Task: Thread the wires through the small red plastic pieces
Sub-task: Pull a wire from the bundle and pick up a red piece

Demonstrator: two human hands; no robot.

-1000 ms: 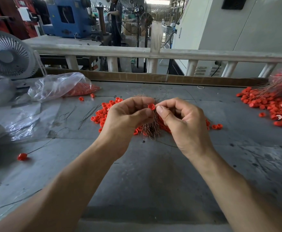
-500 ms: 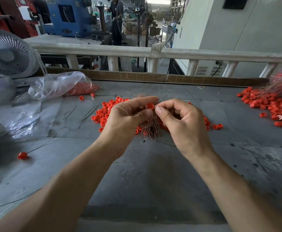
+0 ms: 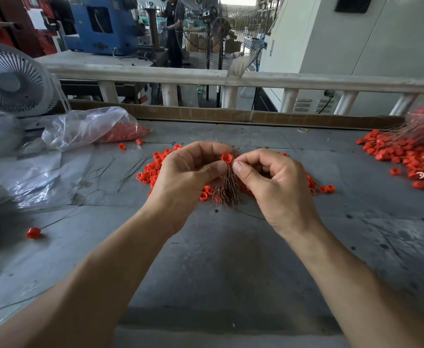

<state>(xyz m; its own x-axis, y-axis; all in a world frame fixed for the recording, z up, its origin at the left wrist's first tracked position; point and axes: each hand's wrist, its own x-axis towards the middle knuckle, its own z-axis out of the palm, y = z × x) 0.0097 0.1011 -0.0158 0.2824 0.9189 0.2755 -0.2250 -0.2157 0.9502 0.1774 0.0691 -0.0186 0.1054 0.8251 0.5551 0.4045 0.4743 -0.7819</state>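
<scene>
The left hand (image 3: 188, 177) pinches a small red plastic cap (image 3: 227, 158) over a clamped bundle of thin coppery wires (image 3: 227, 189), steadying it so the right hand (image 3: 273, 187), its fingertips pinched, can feed a wire.

Your forearms reach forward and meet; your left hand (image 3: 188, 177) curls with thumb pressed toward forefinger in a pinching grip, your right hand (image 3: 273, 182) curls likewise, thumb tips nearly touching
</scene>
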